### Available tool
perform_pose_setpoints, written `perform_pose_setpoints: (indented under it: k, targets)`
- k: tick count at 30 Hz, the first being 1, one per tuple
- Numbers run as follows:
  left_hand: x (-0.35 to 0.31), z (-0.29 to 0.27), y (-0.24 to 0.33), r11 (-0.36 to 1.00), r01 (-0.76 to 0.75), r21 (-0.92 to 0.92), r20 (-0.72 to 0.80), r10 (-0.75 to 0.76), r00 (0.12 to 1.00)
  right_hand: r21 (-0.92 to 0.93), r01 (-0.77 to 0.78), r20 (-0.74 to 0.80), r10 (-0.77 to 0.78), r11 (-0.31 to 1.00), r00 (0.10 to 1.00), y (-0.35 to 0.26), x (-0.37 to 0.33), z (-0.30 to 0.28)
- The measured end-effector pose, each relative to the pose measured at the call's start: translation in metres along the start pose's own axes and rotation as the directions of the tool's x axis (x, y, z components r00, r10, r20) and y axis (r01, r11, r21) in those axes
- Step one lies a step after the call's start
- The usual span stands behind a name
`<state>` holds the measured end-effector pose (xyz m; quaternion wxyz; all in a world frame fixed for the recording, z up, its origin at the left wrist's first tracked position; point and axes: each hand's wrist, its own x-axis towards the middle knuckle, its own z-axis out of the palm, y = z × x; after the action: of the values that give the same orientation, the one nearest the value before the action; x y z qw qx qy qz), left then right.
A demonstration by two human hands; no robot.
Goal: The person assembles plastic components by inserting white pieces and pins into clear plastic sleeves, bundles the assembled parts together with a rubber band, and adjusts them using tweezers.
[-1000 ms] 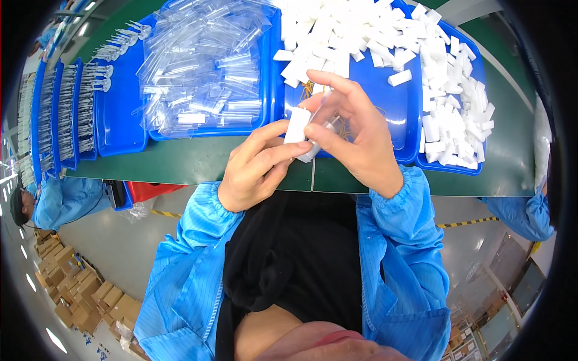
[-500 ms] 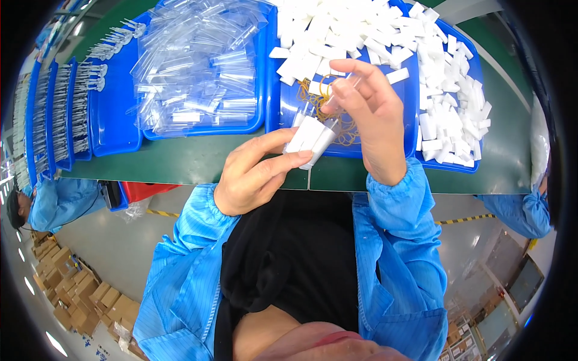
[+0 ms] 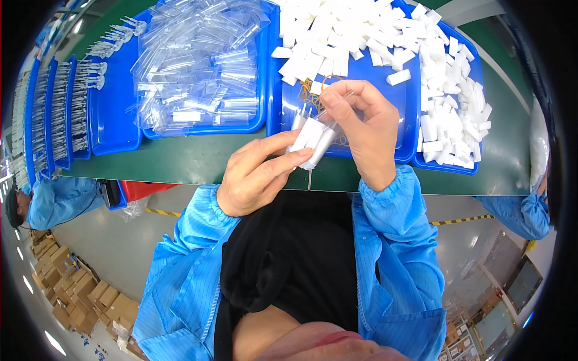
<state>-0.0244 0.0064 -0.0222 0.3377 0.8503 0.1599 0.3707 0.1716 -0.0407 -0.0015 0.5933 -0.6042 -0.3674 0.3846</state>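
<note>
Lettering first: blue markings sit on the floor at lower left, too small to make out. Now to the action: the left hand grips a white block between thumb and fingers, out over the front edge of the middle blue tray, with a clear tubular piece lying right alongside the block and slim rods poking up at its far end. And here's the right hand, thumb and fingers pinched on a thin clear piece! Half a second ago that piece was up and away from the bundle; now the hand is lower and closer, the piece slanting down to the bundle's far end, though whether they touch is hard to tell. The left hand's hold looks unchanged. Behind them, brown rubber bands lie in the tray, white blocks heap at its far end, and clear plastic sleeves fill the tray to the left. More white blocks crowd the tray to the right, everything set out on the green table.
</note>
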Motion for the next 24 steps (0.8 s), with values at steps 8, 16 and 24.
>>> perform_pose_setpoints:
  k: [8, 16, 24]
  targets:
    - [0.002, -0.008, -0.002, 1.0, -0.005, -0.01, 0.102, 0.005, 0.995, 0.151, 0.055, -0.054, -0.047, 0.987, 0.997, 0.01, -0.006, 0.004]
    - [0.005, -0.013, -0.003, 0.995, -0.03, -0.092, 0.215, 0.049, 0.975, -0.129, 0.203, 0.269, -0.162, 0.971, 0.949, 0.009, 0.002, -0.015]
    - [-0.002, -0.013, -0.008, 0.99, 0.041, -0.136, 0.169, -0.017, 0.986, 0.019, -0.088, 0.173, 0.083, 0.996, 0.981, 0.01, -0.01, -0.006]
